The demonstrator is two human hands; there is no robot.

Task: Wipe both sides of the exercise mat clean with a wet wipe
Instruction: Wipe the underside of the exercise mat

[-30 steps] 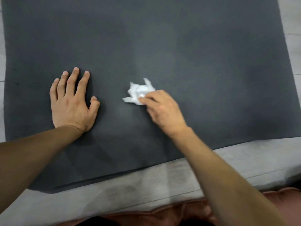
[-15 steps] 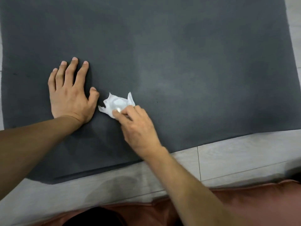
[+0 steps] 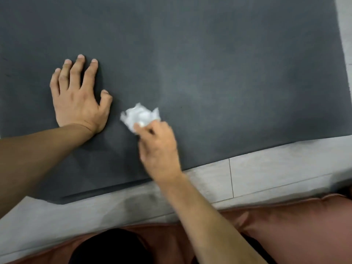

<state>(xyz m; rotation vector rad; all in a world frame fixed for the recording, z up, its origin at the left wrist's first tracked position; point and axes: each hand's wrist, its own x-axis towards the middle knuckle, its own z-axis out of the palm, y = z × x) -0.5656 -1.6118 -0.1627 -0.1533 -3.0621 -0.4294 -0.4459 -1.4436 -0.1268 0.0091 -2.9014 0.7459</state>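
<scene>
Progress, as we judge it: wiping of upper face under way, underside not yet reached. Exercise mat (image 3: pixel 209 63) lies flat on floor (image 3: pixel 276 174), its near edge toward us. Our right hand (image 3: pixel 159 147) pinches crumpled wet wipe (image 3: pixel 140 116), wipe poking out beyond fingertips, pressed onto mat near that edge. Our left hand (image 3: pixel 78 98) rests flat, fingers spread, just beside wipe, holding nothing.

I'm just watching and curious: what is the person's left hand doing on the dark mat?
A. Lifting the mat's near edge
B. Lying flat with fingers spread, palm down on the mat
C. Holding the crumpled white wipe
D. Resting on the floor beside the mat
B: the left hand lies flat, fingers spread, on the mat, while the right hand holds the wipe.
</scene>
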